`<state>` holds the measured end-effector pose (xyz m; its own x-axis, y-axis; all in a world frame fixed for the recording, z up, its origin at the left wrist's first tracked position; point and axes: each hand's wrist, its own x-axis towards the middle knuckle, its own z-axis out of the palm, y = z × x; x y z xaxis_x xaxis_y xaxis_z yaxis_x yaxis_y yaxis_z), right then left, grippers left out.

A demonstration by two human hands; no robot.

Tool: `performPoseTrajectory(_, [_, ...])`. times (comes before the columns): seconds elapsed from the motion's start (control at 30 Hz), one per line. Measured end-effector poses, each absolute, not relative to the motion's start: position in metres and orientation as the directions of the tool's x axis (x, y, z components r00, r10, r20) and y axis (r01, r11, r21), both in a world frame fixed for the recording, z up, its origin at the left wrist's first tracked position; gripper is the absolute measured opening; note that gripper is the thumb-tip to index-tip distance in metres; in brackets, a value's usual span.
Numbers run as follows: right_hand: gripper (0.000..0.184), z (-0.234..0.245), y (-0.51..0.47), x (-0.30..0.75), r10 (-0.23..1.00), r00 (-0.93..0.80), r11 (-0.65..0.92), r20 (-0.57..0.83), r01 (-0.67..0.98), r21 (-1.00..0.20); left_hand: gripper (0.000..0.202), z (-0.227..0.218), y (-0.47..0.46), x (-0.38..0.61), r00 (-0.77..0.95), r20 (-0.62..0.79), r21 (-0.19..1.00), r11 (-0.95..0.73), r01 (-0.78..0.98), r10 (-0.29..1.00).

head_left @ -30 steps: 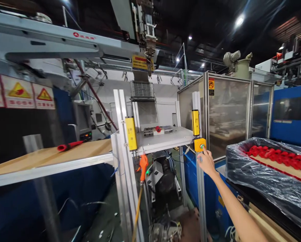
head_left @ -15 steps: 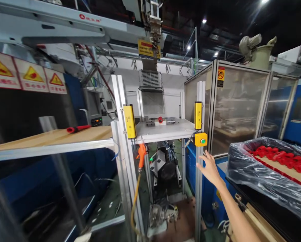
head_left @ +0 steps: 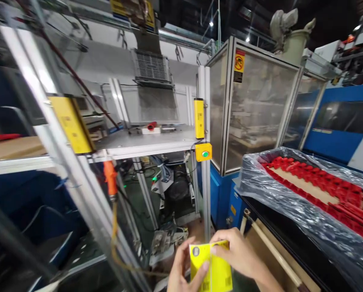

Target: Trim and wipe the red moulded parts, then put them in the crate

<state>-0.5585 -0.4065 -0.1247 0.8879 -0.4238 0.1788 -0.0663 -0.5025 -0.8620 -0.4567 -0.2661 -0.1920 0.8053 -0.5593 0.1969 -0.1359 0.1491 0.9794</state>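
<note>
At the bottom middle of the view both my hands hold a small yellow packet (head_left: 210, 267) with black print and a barcode. My left hand (head_left: 181, 267) grips its left side, thumb on the front. My right hand (head_left: 239, 255) pinches its top right edge with the fingers curled. Above and beyond them a yellow box with a green push button (head_left: 203, 152) is fixed to an aluminium post. A small red part (head_left: 152, 126) sits in a fixture on the grey machine table (head_left: 157, 142).
A plastic-lined bin (head_left: 291, 202) of several red parts with a cardboard sheet stands at the right. Clear-panelled guard enclosures (head_left: 254, 113) stand behind it. Yellow light-curtain bars (head_left: 199, 118) flank the table. An orange air gun (head_left: 110, 182) hangs at the left, beside a wooden shelf (head_left: 14, 148).
My right hand has dropped from near the green button to the bottom of the view. My left hand has come in, and both now hold a yellow packet. The view has swung left and down.
</note>
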Motion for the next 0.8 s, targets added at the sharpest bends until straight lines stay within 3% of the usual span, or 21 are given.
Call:
performPoseTrajectory(0.1, [0.017, -0.124, -0.428, -0.591, -0.475, 0.862, -0.546, 0.179, -0.129, -0.828, 0.046, -0.171, -0.285, -0.459, 0.593, 0.437, 0.812, 0.013, -0.584, -0.677])
performPoseTrajectory(0.17, [0.017, -0.122, -0.436, -0.613, -0.490, 0.847, -0.586, 0.204, -0.147, -0.797, 0.031, -0.153, -0.301, -0.468, 0.381, 0.407, 0.649, -0.031, -0.760, -0.830])
performPoseTrajectory(0.23, [0.016, -0.120, -0.441, -0.632, -0.502, 0.833, -0.617, 0.235, -0.154, -0.772, 0.021, -0.137, -0.319, -0.483, 0.218, 0.278, 0.528, -0.041, -0.848, -0.935])
performPoseTrajectory(0.3, [0.016, -0.122, -0.446, -0.645, -0.522, 0.815, -0.609, 0.252, -0.150, -0.779, 0.025, -0.127, -0.336, -0.501, 0.125, 0.189, 0.423, -0.034, -0.905, -0.974])
performPoseTrajectory(0.4, [0.014, -0.138, -0.459, -0.661, -0.608, 0.752, -0.523, 0.255, -0.139, -0.841, 0.040, -0.128, -0.351, -0.523, 0.016, 0.208, 0.260, 0.040, -0.965, -0.978])
performPoseTrajectory(0.47, [0.018, -0.159, -0.475, -0.678, -0.738, 0.624, -0.422, 0.258, -0.129, -0.897, 0.042, -0.135, -0.352, -0.531, -0.102, 0.294, 0.226, 0.173, -0.959, -0.950])
performPoseTrajectory(0.53, [0.027, -0.184, -0.491, -0.707, -0.878, 0.419, -0.296, 0.233, -0.091, -0.951, 0.034, -0.145, -0.347, -0.530, -0.161, 0.408, 0.331, 0.311, -0.891, -0.898])
performPoseTrajectory(0.57, [0.032, -0.196, -0.497, -0.724, -0.931, 0.304, -0.231, 0.204, -0.055, -0.971, 0.029, -0.150, -0.345, -0.527, -0.101, 0.461, 0.437, 0.325, -0.839, -0.881])
performPoseTrajectory(0.63, [0.040, -0.219, -0.498, -0.760, -0.986, 0.109, -0.119, 0.125, 0.055, -0.991, 0.026, -0.161, -0.344, -0.519, 0.198, 0.456, 0.711, 0.222, -0.667, -0.868])
performPoseTrajectory(0.7, [0.045, -0.234, -0.485, -0.782, -0.999, -0.017, -0.048, 0.045, 0.183, -0.982, 0.037, -0.173, -0.352, -0.515, 0.502, 0.266, 0.925, 0.072, -0.372, -0.823])
performPoseTrajectory(0.73, [0.045, -0.239, -0.474, -0.785, -0.999, -0.052, -0.025, 0.013, 0.242, -0.970, 0.046, -0.178, -0.358, -0.518, 0.582, 0.153, 0.977, 0.034, -0.210, -0.798])
performPoseTrajectory(0.8, [0.044, -0.241, -0.449, -0.771, -0.998, -0.061, 0.010, -0.033, 0.343, -0.939, 0.057, -0.190, -0.372, -0.533, 0.587, -0.014, 0.999, 0.019, 0.050, -0.810])
